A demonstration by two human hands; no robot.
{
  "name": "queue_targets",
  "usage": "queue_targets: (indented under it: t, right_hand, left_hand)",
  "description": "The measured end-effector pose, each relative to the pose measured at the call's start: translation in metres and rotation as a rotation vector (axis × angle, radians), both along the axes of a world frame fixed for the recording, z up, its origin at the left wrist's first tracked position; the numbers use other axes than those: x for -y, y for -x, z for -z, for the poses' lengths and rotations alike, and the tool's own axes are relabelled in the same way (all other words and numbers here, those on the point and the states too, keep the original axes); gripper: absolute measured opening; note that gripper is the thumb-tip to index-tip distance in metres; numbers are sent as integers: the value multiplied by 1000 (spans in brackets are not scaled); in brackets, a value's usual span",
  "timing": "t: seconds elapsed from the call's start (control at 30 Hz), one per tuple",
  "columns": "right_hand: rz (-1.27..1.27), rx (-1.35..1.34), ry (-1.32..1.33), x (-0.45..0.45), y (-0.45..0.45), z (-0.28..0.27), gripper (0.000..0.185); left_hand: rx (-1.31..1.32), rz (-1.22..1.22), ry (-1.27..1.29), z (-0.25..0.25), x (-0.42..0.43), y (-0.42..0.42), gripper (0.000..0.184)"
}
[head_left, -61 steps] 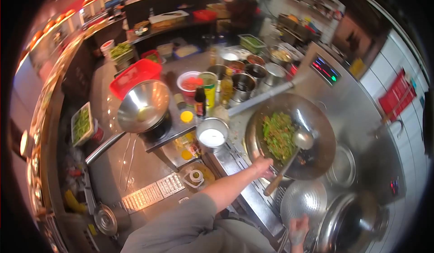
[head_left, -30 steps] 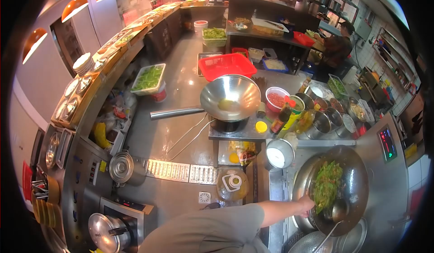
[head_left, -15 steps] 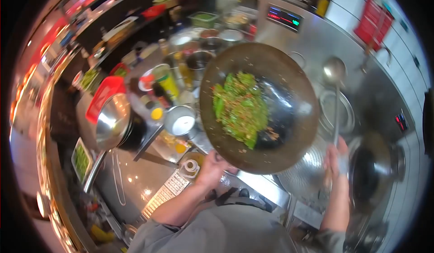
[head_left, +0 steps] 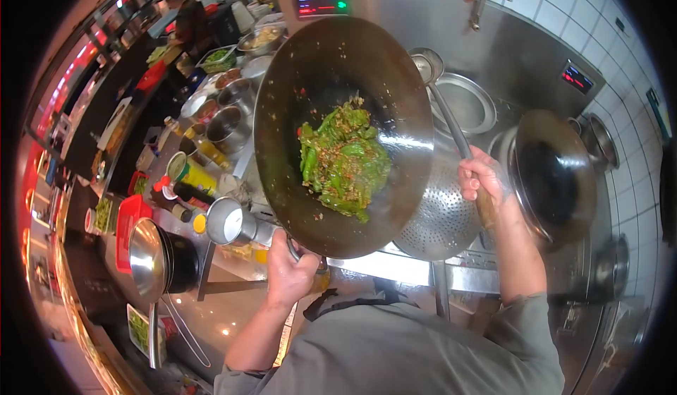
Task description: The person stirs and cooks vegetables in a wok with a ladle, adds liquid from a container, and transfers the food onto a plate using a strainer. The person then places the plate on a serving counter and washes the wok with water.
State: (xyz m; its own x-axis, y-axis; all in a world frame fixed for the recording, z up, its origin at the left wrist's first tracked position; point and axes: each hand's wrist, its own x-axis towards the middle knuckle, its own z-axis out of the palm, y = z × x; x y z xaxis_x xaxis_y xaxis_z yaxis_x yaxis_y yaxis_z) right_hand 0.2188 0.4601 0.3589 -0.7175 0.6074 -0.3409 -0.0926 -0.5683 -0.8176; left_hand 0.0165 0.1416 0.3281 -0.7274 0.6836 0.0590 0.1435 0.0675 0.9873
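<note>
My left hand (head_left: 290, 276) is closed round the handle of a large dark wok (head_left: 395, 208), which is tilted so its inside faces me. Green peppers (head_left: 345, 159) coated with bits of chopped seasoning lie in a heap at the wok's middle. In my right hand (head_left: 483, 176) is the long handle of a ladle (head_left: 451, 116) with a wooden grip. The ladle's bowl sits just right of the wok's upper rim, partly over a round metal dish; whether it touches the wok I cannot tell.
A perforated strainer (head_left: 441, 219) lies under the wok's right side, with a second wok (head_left: 553, 183) further right. Bottles, a yellow can (head_left: 197, 176) and metal pots crowd the left. A steel pan (head_left: 148, 261) stands by a red basket (head_left: 127, 219). Another person (head_left: 187, 21) is at the far left.
The view has swung to the right. The wok has moved left in view with the peppers gathered more compactly in it. The ladle has come closer to the wok's rim.
</note>
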Motion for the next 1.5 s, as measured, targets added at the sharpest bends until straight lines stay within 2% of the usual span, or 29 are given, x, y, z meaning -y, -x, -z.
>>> queue_targets:
  t: [0.17, 0.27, 0.4, 0.47, 0.6, 0.7, 0.73, 0.83, 0.87, 0.97, 1.0, 1.1, 1.2, 1.23, 1.27, 1.33, 1.4, 1.5]
  right_hand:
    - [69, -167, 146, -14, -48, 9, 29]
    - [127, -219, 149, -6, -64, 12, 28]
    - [196, -348, 203, 3, -85, 13, 31]
    - [227, -363, 151, 8, -90, 12, 31]
    - [241, -395, 41, 22, -92, 4, 32]
    - [188, -343, 53, 20, -89, 0, 39]
    - [180, -313, 54, 21, -85, -1, 42]
    - [139, -204, 24, 23, -62, -1, 48]
    - [112, -152, -3, 23, -52, -2, 50]
    - [17, -49, -60, 15, -26, 4, 55]
    - [-19, -25, -77, 9, -18, 9, 56]
    - [6, 51, -153, -17, -7, 37, 63]
    - [237, 427, -520, -58, -19, 80, 52]
    - [223, 805, -951, -81, -30, 93, 46]
    - [324, 995, -1342, -102, -42, 121, 41]
    - [242, 1051, -1068, -108, -43, 99, 38]
    - [175, 924, -603, -124, -40, 96, 23]
    - [124, 68, 251, -179, -61, 128, 19]
  left_hand:
    - [-232, 7, 161, -29, -28, -30, 20]
    - [-470, 64, 224, -65, -38, -44, 21]
    - [-666, 134, 183, -88, -48, -54, 24]
    - [-772, 163, 179, -96, -50, -53, 25]
    - [-812, 189, 116, -93, -45, -31, 26]
    - [-750, 107, 132, -83, -36, -13, 25]
    - [-712, 114, 80, -80, -35, -5, 25]
    - [-367, 47, -15, -43, -22, 27, 25]
    - [-346, 48, 20, -43, -19, 30, 27]
    - [27, -39, -35, -4, -2, 57, 30]
    - [41, -65, -64, 0, -1, 58, 33]
    - [418, -81, 12, 16, 16, 77, 38]
    - [742, -74, -73, 34, 26, 86, 36]
    - [848, -98, -104, 38, 28, 83, 36]
    - [875, -85, -120, 46, 24, 82, 35]
    - [869, -132, -158, 69, 13, 80, 33]
    - [769, -129, -204, 81, -10, 73, 34]
    - [649, -127, -139, 64, -45, 73, 35]
